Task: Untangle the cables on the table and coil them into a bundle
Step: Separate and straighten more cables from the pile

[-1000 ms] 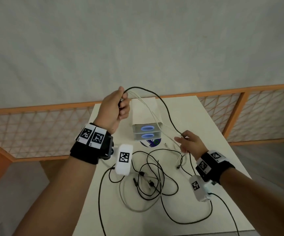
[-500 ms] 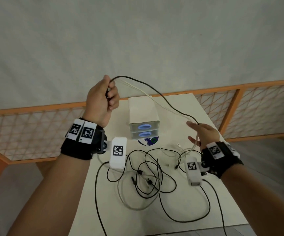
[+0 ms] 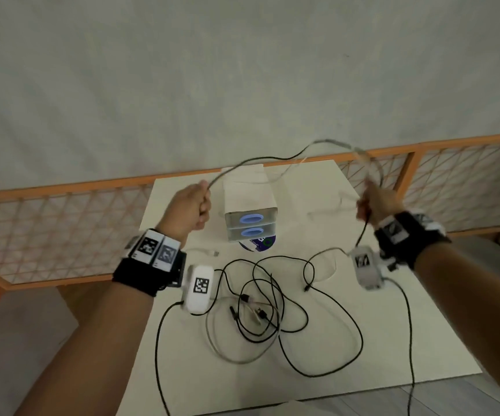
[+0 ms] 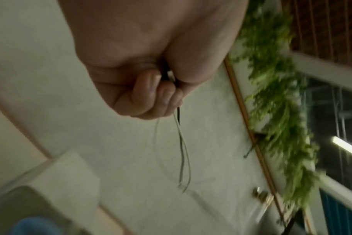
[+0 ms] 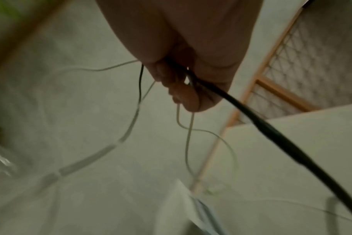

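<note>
A black cable (image 3: 260, 160) and a thin white cable (image 3: 284, 172) arch in the air between my two hands above the white table (image 3: 392, 325). My left hand (image 3: 193, 207) grips one end of both, fingers curled round them (image 4: 167, 95). My right hand (image 3: 373, 202) holds the other part of both cables (image 5: 183, 89), raised at the table's right side. From it the black cable drops to a tangle of black and white cables (image 3: 263, 310) lying on the table in front of me. A white plug (image 3: 212, 253) lies near my left wrist.
A white two-drawer box (image 3: 250, 214) with blue oval handles stands at the table's middle back, a round disc (image 3: 259, 243) under its front. An orange mesh fence (image 3: 62, 223) runs behind and to both sides. A black wire hangs off the table's front edge (image 3: 160, 355).
My left hand came down and toward the box with the cables. My right hand, open half a second ago, rose to the right and closed on them, so the cables now arch higher.
</note>
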`<action>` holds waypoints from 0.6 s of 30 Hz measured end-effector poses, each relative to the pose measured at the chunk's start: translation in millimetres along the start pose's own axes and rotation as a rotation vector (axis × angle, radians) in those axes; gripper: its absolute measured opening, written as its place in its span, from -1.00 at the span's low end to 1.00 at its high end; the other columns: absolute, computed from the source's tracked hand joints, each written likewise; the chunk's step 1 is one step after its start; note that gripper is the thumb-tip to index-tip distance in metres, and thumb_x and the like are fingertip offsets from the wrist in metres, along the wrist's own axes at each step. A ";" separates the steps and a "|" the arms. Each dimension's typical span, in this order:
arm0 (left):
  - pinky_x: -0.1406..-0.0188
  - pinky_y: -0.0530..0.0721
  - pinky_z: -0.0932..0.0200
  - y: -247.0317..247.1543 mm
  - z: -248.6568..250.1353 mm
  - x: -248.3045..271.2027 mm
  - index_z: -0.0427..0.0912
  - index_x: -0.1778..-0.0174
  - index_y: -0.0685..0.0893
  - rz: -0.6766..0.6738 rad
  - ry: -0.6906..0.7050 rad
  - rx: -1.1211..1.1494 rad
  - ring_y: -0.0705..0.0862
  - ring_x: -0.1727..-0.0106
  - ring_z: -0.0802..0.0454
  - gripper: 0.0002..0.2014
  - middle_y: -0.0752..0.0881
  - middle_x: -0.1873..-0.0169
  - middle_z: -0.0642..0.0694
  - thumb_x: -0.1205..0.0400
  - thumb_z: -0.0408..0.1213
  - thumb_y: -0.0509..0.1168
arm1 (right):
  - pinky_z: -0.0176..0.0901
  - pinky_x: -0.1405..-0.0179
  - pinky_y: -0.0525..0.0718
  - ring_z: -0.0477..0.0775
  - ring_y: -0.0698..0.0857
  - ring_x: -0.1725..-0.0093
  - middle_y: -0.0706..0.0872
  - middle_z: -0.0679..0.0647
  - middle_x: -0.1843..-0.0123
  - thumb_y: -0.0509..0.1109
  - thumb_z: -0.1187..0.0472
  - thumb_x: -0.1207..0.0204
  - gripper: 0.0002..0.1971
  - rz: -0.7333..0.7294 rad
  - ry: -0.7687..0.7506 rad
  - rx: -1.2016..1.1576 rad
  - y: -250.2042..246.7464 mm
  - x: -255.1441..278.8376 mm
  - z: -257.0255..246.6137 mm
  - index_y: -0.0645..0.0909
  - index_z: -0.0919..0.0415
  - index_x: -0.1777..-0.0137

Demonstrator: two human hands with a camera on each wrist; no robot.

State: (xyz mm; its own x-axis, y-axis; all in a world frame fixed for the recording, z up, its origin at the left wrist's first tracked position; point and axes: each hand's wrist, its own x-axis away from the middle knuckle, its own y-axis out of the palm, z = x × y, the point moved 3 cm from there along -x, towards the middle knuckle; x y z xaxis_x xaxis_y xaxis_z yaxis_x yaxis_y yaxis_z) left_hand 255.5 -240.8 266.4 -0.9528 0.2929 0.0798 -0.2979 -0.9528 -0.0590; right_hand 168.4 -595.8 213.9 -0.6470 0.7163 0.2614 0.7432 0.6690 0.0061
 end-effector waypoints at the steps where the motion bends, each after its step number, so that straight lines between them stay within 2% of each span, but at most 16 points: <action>1: 0.73 0.17 0.41 3.7 -9.1 2.0 -0.08 0.35 0.40 -0.004 -0.014 -0.058 0.26 0.70 0.16 -0.66 0.37 0.63 0.06 -0.75 -0.09 0.05 | -0.23 0.60 0.38 -0.01 0.40 0.77 0.51 0.09 0.63 0.23 -0.05 -0.60 -0.54 0.000 -0.078 -0.103 1.4 -2.4 -28.4 0.35 0.16 0.49; 4: 0.72 0.19 0.36 11.6 -25.3 7.3 -0.11 0.35 0.40 -0.023 -0.044 -0.095 0.27 0.70 0.19 -0.65 0.35 0.57 0.02 -0.74 -0.08 0.05 | -0.23 0.60 0.40 0.00 0.44 0.67 0.52 0.00 0.66 0.25 0.00 -0.58 -0.59 0.000 -0.269 -0.309 1.6 3.7 -98.2 0.40 0.15 0.48; 6: 0.71 0.20 0.36 11.2 -25.6 7.4 -0.10 0.36 0.40 -0.006 -0.038 -0.068 0.27 0.68 0.18 -0.65 0.36 0.59 0.05 -0.74 -0.06 0.05 | -0.24 0.59 0.46 0.04 0.48 0.59 0.55 0.03 0.56 0.25 0.02 -0.59 -0.61 0.014 -0.407 -0.321 3.5 8.4 -120.4 0.45 0.16 0.46; 7: 0.70 0.20 0.36 9.6 -23.8 6.9 -0.10 0.36 0.39 0.005 -0.030 -0.051 0.27 0.67 0.18 -0.64 0.36 0.61 0.07 -0.74 -0.06 0.05 | -0.22 0.56 0.50 0.05 0.52 0.53 0.57 0.04 0.51 0.22 -0.01 -0.59 -0.60 0.016 -0.463 -0.254 6.9 8.0 -123.5 0.48 0.16 0.44; 9: 0.71 0.20 0.36 5.2 -20.0 4.9 -0.09 0.37 0.39 0.027 -0.009 -0.027 0.28 0.66 0.18 -0.64 0.37 0.62 0.09 -0.74 -0.06 0.05 | -0.07 0.31 0.57 0.12 0.61 0.30 0.63 0.06 0.36 0.20 -0.09 -0.56 -0.60 -0.014 -0.520 0.058 16.9 2.5 -112.9 0.58 0.18 0.35; 10: 0.71 0.20 0.36 2.7 -18.7 4.0 -0.08 0.37 0.39 0.037 -0.002 -0.017 0.28 0.66 0.18 -0.64 0.37 0.62 0.09 -0.74 -0.06 0.05 | 0.02 0.13 0.55 0.17 0.62 0.14 0.67 0.13 0.22 0.23 -0.11 -0.52 -0.60 -0.043 -0.523 0.307 22.3 -4.4 -98.0 0.64 0.24 0.22; 11: 0.71 0.20 0.36 0.3 -18.2 3.5 -0.08 0.37 0.39 0.045 -0.001 -0.004 0.29 0.66 0.18 -0.64 0.37 0.62 0.09 -0.74 -0.06 0.05 | 0.08 -0.06 0.51 0.22 0.60 -0.05 0.66 0.23 -0.01 0.32 -0.10 -0.47 -0.58 -0.071 -0.501 0.586 26.2 -8.1 -78.1 0.65 0.32 0.00; 12: 0.70 0.19 0.35 -2.2 -18.8 3.1 -0.08 0.37 0.40 0.051 -0.006 0.008 0.28 0.66 0.17 -0.64 0.37 0.63 0.09 -0.74 -0.05 0.05 | 0.13 -0.24 0.46 0.30 0.53 -0.26 0.54 0.31 -0.28 0.44 -0.05 -0.43 -0.49 -0.110 -0.445 0.858 29.9 -9.9 -52.9 0.56 0.32 -0.24; 13: 0.70 0.18 0.35 -4.0 -20.5 2.9 -0.08 0.37 0.40 0.055 -0.015 0.014 0.28 0.66 0.17 -0.64 0.37 0.62 0.08 -0.74 -0.04 0.06 | 0.19 -0.37 0.40 0.37 0.40 -0.43 0.31 0.31 -0.51 0.54 -0.01 -0.36 -0.31 -0.171 -0.375 1.087 33.0 -6.0 -25.8 0.40 0.24 -0.44; 14: 0.70 0.19 0.34 -5.4 -23.4 3.1 -0.09 0.37 0.40 0.058 -0.029 0.011 0.28 0.66 0.17 -0.63 0.37 0.62 0.08 -0.73 -0.02 0.07 | 0.24 -0.43 0.36 0.40 0.29 -0.51 0.10 0.26 -0.63 0.59 0.02 -0.30 -0.12 -0.237 -0.333 1.249 36.7 2.8 1.0 0.22 0.14 -0.56; 15: 0.70 0.20 0.34 -6.2 -26.9 3.3 -0.08 0.37 0.40 0.061 -0.046 0.003 0.29 0.66 0.17 -0.62 0.37 0.61 0.07 -0.73 0.01 0.07 | 0.24 -0.43 0.35 0.39 0.24 -0.54 -0.03 0.20 -0.66 0.60 0.02 -0.28 -0.01 -0.281 -0.343 1.356 42.8 16.0 24.8 0.08 0.04 -0.62; 16: 0.69 0.21 0.34 -6.9 -31.4 3.7 -0.08 0.37 0.40 0.066 -0.067 -0.006 0.29 0.67 0.17 -0.61 0.36 0.61 0.07 -0.71 0.05 0.08 | 0.21 -0.41 0.37 0.35 0.25 -0.54 -0.05 0.17 -0.67 0.58 0.02 -0.29 0.00 -0.320 -0.401 1.425 51.5 29.5 48.5 0.03 -0.02 -0.63; 18: 0.69 0.22 0.34 -7.2 -41.1 4.6 -0.08 0.37 0.37 0.065 -0.100 -0.031 0.29 0.67 0.18 -0.60 0.35 0.59 0.05 -0.69 0.09 0.08 | 0.10 -0.40 0.40 0.27 0.32 -0.50 0.12 0.14 -0.62 0.46 0.01 -0.40 -0.22 -0.468 -0.553 1.444 74.0 59.1 91.5 0.17 -0.04 -0.58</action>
State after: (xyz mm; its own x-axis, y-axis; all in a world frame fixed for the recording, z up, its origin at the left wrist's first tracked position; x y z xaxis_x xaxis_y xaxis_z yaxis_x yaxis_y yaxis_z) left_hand 250.8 -229.4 226.2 -0.9601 0.2195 0.1733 -0.2386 -0.9661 -0.0981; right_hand 169.6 -485.9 141.5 -0.9758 0.1728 0.1337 -0.0924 0.2282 -0.9692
